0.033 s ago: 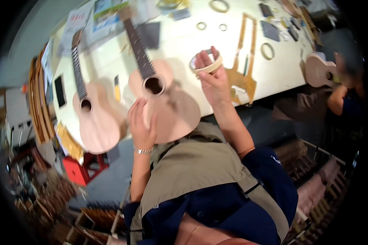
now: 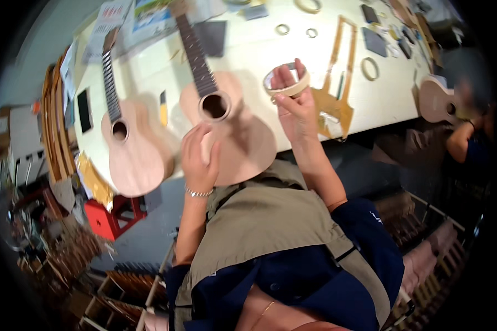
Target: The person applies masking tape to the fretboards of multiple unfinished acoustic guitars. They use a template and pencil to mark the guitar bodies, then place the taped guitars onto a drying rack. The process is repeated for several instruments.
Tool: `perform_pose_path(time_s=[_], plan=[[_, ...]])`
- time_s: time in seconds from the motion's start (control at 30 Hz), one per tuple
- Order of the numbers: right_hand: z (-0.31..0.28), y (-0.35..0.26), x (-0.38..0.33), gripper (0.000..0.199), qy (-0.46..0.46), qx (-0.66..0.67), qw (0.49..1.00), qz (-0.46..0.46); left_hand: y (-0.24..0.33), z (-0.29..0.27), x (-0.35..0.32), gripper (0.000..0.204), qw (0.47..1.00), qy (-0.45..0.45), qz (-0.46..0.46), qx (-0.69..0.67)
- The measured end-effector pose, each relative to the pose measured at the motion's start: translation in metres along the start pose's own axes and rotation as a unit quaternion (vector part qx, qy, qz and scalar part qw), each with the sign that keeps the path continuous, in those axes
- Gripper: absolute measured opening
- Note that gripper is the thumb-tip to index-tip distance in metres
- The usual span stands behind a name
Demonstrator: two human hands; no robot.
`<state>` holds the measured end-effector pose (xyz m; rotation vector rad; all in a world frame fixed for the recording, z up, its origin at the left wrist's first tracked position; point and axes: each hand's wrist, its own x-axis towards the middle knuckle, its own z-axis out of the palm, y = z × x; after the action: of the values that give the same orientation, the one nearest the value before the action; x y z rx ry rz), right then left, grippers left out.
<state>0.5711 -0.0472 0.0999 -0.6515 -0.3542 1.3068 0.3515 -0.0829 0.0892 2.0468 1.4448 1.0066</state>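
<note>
In front of me a small unfinished guitar [image 2: 251,151] of pale bare wood lies face up, its dark fretted neck pointing away and its near end at my apron. My left hand [image 2: 200,154] rests on the left side of its lower body, fingers stretched out and thumb apart. Above the guitar's right side, my right hand [image 2: 295,105] grips a roll of cream masking tape [image 2: 286,91], with fingers passing through the ring. A second pale guitar [image 2: 135,160] lies to the left, and a yellow utility knife [image 2: 163,113] sits between the two.
A black phone [image 2: 84,110] lies at the table's left. An amber flat template [image 2: 337,102] and more tape rolls [image 2: 370,69] are to the right. A red stool [image 2: 107,220] stands below the left edge. Far right, another person [image 2: 466,143] is beside a guitar body [image 2: 436,100].
The whole view has shifted slightly, so the table and guitars appear a little higher and further right. Both hands keep their places, on the guitar and the tape roll.
</note>
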Motion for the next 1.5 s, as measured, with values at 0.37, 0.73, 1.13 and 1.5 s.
perform_pose_path(time_s=[0.37, 0.73, 1.13, 1.5], plan=[[0.017, 0.032, -0.062, 0.038, -0.02, -0.225, 0.972, -0.067, 0.03, 0.039, 0.003, 0.024, 0.889, 0.024, -0.183, -0.418], [0.012, 0.022, -0.08, 0.026, -0.125, 0.13, 0.971, 0.157, 0.02, 0.026, -0.028, 0.015, 0.909, 0.002, -0.249, -0.335], [-0.048, 0.043, -0.054, 0.046, -0.115, -0.765, 0.583, -0.249, -0.023, 0.014, -0.038, 0.012, 0.981, -0.006, -0.178, 0.074], [-0.056, 0.049, -0.05, 0.05, -0.132, -0.787, 0.533, -0.282, -0.022, 0.016, -0.04, 0.021, 0.964, 0.036, -0.259, 0.051]])
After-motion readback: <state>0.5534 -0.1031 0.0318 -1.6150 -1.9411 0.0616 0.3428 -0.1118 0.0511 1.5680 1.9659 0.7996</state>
